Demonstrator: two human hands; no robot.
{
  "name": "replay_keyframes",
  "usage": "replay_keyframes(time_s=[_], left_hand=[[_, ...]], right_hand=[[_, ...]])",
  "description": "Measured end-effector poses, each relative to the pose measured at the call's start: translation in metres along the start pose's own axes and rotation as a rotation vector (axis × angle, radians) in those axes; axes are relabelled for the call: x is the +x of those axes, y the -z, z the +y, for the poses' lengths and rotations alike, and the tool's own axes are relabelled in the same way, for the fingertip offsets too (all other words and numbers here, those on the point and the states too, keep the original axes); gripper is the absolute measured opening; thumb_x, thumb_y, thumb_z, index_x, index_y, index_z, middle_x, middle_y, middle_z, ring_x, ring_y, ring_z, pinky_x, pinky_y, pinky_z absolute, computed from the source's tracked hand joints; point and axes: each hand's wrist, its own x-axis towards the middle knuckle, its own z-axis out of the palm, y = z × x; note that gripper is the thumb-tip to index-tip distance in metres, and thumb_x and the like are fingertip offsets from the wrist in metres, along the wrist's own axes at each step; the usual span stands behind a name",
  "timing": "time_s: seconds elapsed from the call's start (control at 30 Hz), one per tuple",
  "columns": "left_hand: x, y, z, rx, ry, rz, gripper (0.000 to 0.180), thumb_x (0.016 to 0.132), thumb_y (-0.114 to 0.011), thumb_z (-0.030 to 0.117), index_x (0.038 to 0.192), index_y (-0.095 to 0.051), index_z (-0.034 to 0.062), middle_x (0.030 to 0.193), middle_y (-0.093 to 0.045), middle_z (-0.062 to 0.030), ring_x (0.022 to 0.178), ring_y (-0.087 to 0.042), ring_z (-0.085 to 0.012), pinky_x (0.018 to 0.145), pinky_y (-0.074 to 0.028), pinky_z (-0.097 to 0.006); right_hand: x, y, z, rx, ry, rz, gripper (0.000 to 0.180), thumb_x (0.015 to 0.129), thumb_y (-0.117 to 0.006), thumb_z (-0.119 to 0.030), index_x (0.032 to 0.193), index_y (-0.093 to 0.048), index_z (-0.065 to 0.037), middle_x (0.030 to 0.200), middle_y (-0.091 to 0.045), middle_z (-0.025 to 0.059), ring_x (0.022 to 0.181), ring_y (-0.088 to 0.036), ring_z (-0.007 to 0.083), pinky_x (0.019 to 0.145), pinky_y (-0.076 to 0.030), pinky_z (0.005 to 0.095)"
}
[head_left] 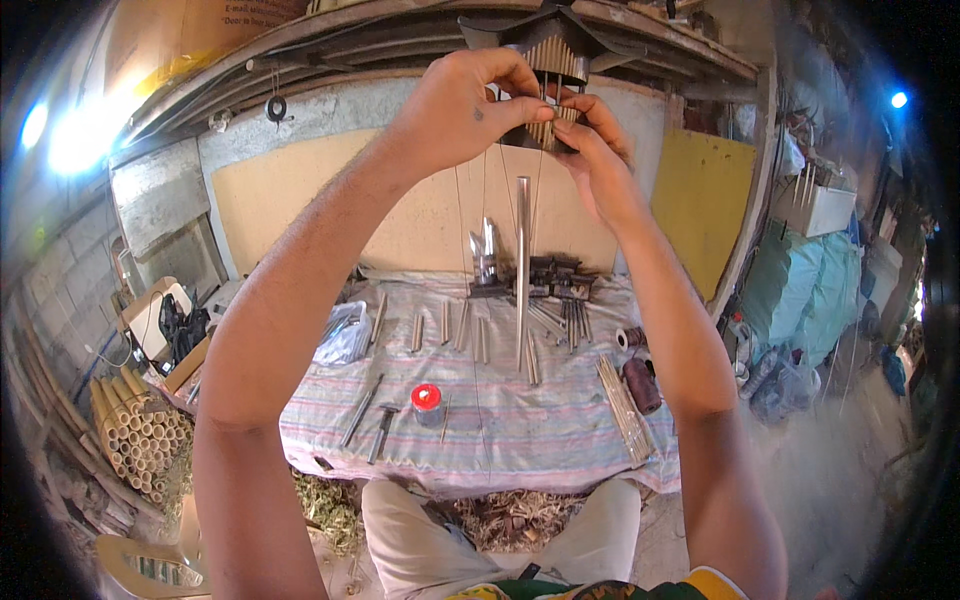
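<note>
While both arms are raised overhead in the head view, the left hand point(455, 110) and right hand point(590, 150) meet at the underside of the dark wooden pagoda-shaped wind chime top point(548, 45), which hangs under the wooden shelf point(640, 40) above the desk.

- Left fingers point(520, 85): pinched shut, apparently on a thin string at the chime's base; the string itself is too fine to confirm.
- Right fingers point(580, 115): curled and pinched at the same spot, touching the slatted bottom.
- One long silver metal tube point(523, 260) hangs straight down from that point, clear of the hands. Faint strings run down beside it.

My read on doing this well: keep the pinch tight on the string, let the tube hang plumb, don't let it swing into the neighbouring strings. Work close to the base for control.

Below, on the desk with the striped pastel cloth point(520, 430): more short metal tubes in rows point(470, 330), a small red-topped round tin point(427, 398), a dark brown thread spool point(642, 385), a bundle of thin pale sticks point(622, 405). Cut bamboo lengths point(135, 430) are stacked at far left.
</note>
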Motion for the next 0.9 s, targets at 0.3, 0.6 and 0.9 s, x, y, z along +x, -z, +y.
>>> replay_keyframes(time_s=[0.3, 0.6, 0.9], left_hand=[[-0.046, -0.008, 0.011, -0.118, 0.207, -0.112, 0.017, 0.085, -0.077, 0.014, 0.091, -0.067, 0.0014, 0.078, -0.065, 0.0013, 0.062, -0.051, -0.0011, 0.054, -0.04, -0.021], [-0.062, -0.009, 0.009, -0.111, 0.207, -0.118, 0.017, 0.086, -0.076, 0.012, 0.094, -0.066, 0.0, 0.08, -0.066, -0.0002, 0.063, -0.053, -0.0023, 0.057, -0.043, -0.022], [-0.057, -0.005, 0.005, -0.162, 0.153, -0.124, 0.021, 0.086, -0.078, 0.016, 0.096, -0.068, 0.0012, 0.082, -0.067, -0.0004, 0.066, -0.054, -0.0031, 0.058, -0.044, -0.022]], right_hand=[[-0.047, -0.004, 0.024, -0.006, -0.053, -0.009, 0.024, 0.091, -0.066, -0.01, 0.113, -0.058, -0.003, 0.137, -0.053, 0.0076, 0.108, -0.058, 0.0137, 0.093, -0.048, 0.0294], [-0.057, -0.005, 0.04, 0.078, -0.099, -0.018, 0.025, 0.092, -0.065, -0.008, 0.115, -0.057, -0.002, 0.134, -0.054, 0.0076, 0.103, -0.061, 0.0137, 0.091, -0.05, 0.0292], [-0.051, -0.008, 0.036, 0.164, -0.106, -0.035, 0.026, 0.093, -0.063, -0.007, 0.118, -0.056, -0.002, 0.128, -0.057, 0.0061, 0.105, -0.06, 0.0134, 0.092, -0.049, 0.0284]])
